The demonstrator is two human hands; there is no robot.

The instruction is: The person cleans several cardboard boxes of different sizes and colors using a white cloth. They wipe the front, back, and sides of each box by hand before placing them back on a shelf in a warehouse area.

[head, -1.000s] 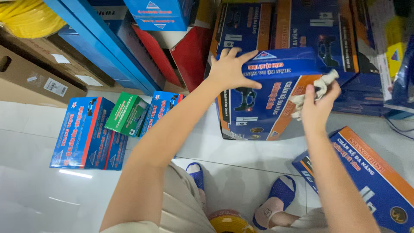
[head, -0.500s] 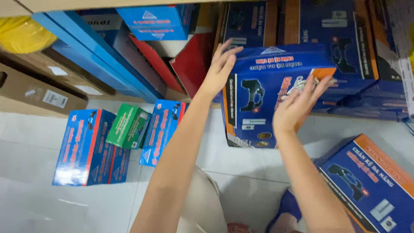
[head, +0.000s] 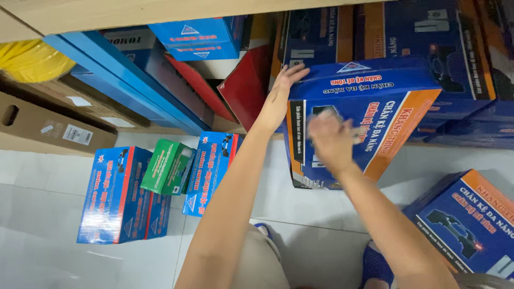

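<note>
Tilted up off the tiled floor point(head: 48, 214) since a second ago: a blue-and-orange carton point(head: 375, 115), now steadied between two bare hands. Left hand point(head: 281, 93) flat and open against the upper left corner; right hand point(head: 331, 140) blurred on the front face, grip impossible to tell, white object seen earlier no longer made out. Left of the grip, smaller blue boxes point(head: 115, 195) and a green box point(head: 167, 167); lower right, a matching carton point(head: 471, 219).

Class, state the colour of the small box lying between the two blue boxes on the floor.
Green; the head view shows it best.
</note>
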